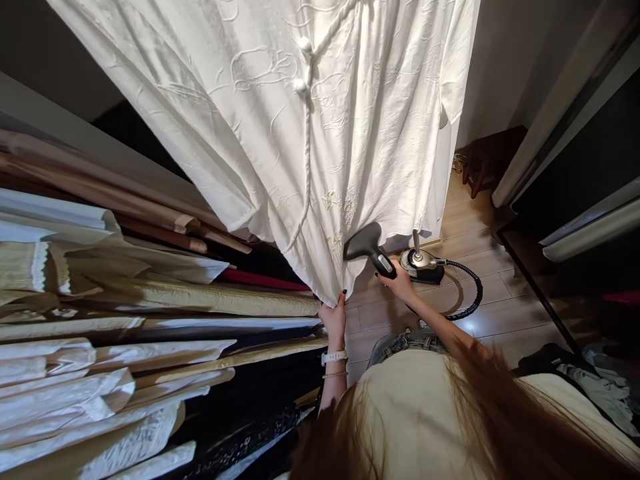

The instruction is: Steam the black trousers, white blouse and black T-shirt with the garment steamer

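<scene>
A white embroidered garment (280,127) with a braided cord (307,153) hangs before me, its lower part drawn toward me into a point. My left hand (334,315) pinches that hem, thumb on top; part of its fingers is hidden behind the cloth. My right hand (400,283) is wrapped round the handle of a black garment steamer head (367,245). The wide head lies against the fabric, a little above and to the right of my left hand. Behind my right hand, the steamer base (423,267) stands on the floor.
Many hanging clothes (150,300) crowd the left side. A black ribbed hose (477,287) curves from the base across the wooden floor (505,310). A dark wooden stool (483,157) stands at the back right, and a pile of clothes (595,380) lies at the lower right.
</scene>
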Demonstrator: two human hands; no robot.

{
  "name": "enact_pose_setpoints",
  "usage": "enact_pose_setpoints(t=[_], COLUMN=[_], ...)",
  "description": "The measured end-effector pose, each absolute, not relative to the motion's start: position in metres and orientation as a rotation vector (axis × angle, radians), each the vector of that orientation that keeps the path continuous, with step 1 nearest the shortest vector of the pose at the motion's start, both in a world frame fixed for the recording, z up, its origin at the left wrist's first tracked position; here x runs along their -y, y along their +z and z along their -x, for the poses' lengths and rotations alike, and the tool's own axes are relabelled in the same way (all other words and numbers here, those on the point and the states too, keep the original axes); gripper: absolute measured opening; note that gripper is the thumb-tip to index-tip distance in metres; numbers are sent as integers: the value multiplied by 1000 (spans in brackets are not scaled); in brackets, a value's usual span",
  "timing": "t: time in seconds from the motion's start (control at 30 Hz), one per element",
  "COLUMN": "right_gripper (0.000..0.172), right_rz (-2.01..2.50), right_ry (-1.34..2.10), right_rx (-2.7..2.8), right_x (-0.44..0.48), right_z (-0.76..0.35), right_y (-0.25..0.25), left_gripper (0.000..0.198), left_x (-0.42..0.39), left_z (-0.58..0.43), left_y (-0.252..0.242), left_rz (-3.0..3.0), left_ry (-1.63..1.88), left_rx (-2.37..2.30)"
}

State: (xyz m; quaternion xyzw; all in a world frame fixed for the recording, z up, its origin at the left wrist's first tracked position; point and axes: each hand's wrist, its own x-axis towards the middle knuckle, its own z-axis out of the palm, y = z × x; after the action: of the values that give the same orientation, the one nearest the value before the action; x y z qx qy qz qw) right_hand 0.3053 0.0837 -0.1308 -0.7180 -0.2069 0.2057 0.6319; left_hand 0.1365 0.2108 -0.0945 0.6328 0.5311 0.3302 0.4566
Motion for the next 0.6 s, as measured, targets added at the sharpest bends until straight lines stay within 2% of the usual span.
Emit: enact_pose_setpoints(t=[0.33, 0.6], right_gripper=[46, 48], right_rz=[1649, 1652], right_ry=[510, 529], right_rx=[431, 428], right_x=[-82, -84], right_z=[-293, -287], right_y=[-137, -140], left_gripper=[30, 40], left_x=[-214, -226], left_z=[-135, -133], left_y=[-101, -114], left_rz=[-1572, -1582], left_ry=[822, 789], left_rx=[-1270, -1328])
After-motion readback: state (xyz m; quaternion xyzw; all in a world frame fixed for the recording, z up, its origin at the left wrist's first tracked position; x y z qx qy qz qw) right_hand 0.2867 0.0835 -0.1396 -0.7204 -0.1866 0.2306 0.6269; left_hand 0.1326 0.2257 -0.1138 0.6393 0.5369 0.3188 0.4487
